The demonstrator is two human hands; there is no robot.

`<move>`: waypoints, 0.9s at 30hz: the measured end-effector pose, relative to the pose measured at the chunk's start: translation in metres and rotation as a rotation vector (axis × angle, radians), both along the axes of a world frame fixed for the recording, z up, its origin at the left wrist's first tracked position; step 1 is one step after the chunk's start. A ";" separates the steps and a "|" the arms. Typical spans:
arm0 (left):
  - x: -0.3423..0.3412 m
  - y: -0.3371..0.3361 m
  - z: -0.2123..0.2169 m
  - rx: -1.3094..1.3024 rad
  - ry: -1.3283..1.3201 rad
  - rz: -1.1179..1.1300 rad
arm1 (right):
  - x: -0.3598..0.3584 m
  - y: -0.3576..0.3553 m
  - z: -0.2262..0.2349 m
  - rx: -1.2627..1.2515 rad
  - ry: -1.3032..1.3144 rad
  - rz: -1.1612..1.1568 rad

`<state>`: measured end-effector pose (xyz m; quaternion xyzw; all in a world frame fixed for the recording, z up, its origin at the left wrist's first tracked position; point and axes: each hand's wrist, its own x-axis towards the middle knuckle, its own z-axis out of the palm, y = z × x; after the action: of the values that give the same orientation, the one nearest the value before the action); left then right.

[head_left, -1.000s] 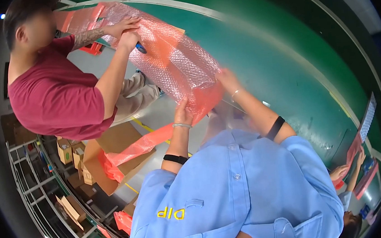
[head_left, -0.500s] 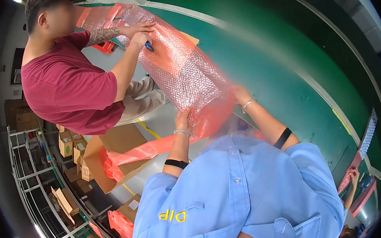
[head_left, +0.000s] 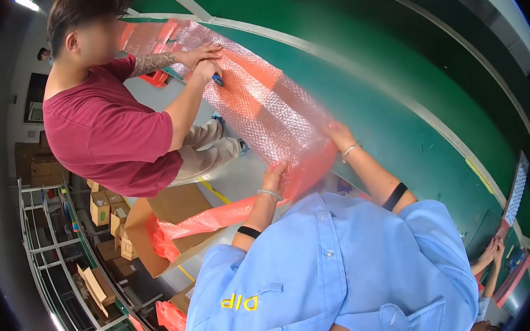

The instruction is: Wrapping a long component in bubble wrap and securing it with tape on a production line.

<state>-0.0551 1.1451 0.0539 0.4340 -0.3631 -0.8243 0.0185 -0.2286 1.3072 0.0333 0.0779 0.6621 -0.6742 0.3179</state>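
A long sheet of pink bubble wrap point(head_left: 280, 123) stretches over the green table point(head_left: 367, 103) from the far left toward me. My left hand point(head_left: 275, 178) is closed on its near left edge. At the near right corner, my right hand point(head_left: 340, 136) grips the same sheet, fingers partly hidden by the plastic. Across from me on the left, a co-worker in a dark red shirt presses one hand point(head_left: 197, 55) flat on the wrap. The co-worker's other hand point(head_left: 207, 71) holds a blue-and-black handled tool point(head_left: 218, 79) against it; its tip is hidden.
A strip of wrap trails from my side into an open cardboard box point(head_left: 186, 204) on the floor at left. Beyond stand metal racks point(head_left: 48, 247) with cartons. At lower right, another person's hands point(head_left: 490, 252) hold a long perforated strip point(head_left: 516, 187).
The whole view has shifted slightly. The wrap near my hands lies flatter, and my left hand has come a little closer to my right. A second hand shows at lower right.
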 end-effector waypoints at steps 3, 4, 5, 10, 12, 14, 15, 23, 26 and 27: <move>0.003 0.001 -0.002 -0.023 -0.041 -0.032 | -0.008 0.010 -0.026 0.010 0.011 0.055; 0.004 0.000 -0.003 -0.043 -0.052 -0.022 | -0.008 0.012 -0.027 0.007 0.007 0.058; 0.005 -0.001 -0.005 -0.063 -0.063 -0.012 | -0.008 0.015 -0.027 -0.028 -0.030 0.086; 0.017 -0.014 -0.031 -0.142 -0.122 -0.011 | -0.009 0.021 -0.020 -0.074 -0.098 0.166; 0.021 -0.019 -0.046 -0.136 -0.091 -0.022 | -0.013 0.022 -0.014 -0.059 -0.095 0.184; 0.025 -0.021 -0.059 -0.125 -0.025 -0.045 | -0.018 0.024 -0.007 -0.061 -0.114 0.213; 0.023 -0.017 -0.056 -0.117 -0.034 -0.041 | -0.020 0.026 -0.006 -0.060 -0.128 0.226; -0.005 0.019 0.002 0.128 -0.161 -0.066 | -0.033 0.030 -0.007 0.034 -0.089 0.368; 0.000 0.028 0.005 0.070 -0.177 -0.291 | -0.026 0.031 -0.007 0.121 -0.082 0.520; 0.003 0.035 -0.001 0.080 -0.175 -0.279 | -0.025 0.032 -0.007 0.151 -0.072 0.591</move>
<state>-0.0525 1.1805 0.0534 0.4500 -0.3870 -0.7916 -0.1450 -0.2536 1.3389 0.0266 -0.0708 0.6927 -0.4983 0.5167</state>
